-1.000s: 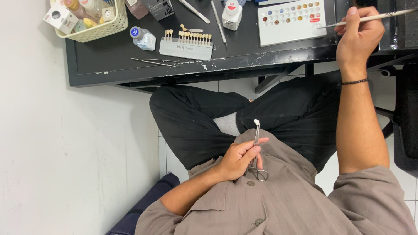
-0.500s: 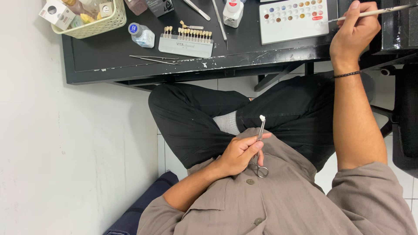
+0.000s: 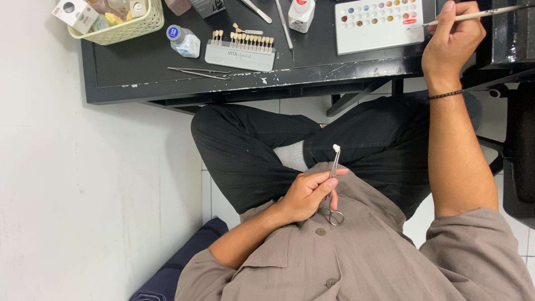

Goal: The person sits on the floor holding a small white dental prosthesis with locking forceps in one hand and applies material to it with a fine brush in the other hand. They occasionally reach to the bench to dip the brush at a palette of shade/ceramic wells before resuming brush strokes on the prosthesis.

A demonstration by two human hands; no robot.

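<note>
Hands: left hand [image 3: 305,195] closed on forceps [image 3: 333,184] over lap, tips clamping small white tooth piece [image 3: 336,147]; right hand [image 3: 448,39] pinching thin brush [image 3: 479,14] above worktop [image 3: 139,72].
Handling, judged: piece light, brittle, slippery; hold by forceps only.
Packages: white palette tray [image 3: 379,25], round colour wells; grey shade guide [image 3: 241,53]; white bottle, blue cap [image 3: 183,40]; cream basket [image 3: 120,30], upper left.

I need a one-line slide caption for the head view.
Left hand holds forceps gripping a small white piece; right hand holds a brush beside the palette.

A dental lab: tooth shade guide [image 3: 241,49] and colour palette [image 3: 380,24] on a black bench [image 3: 139,69].
</note>
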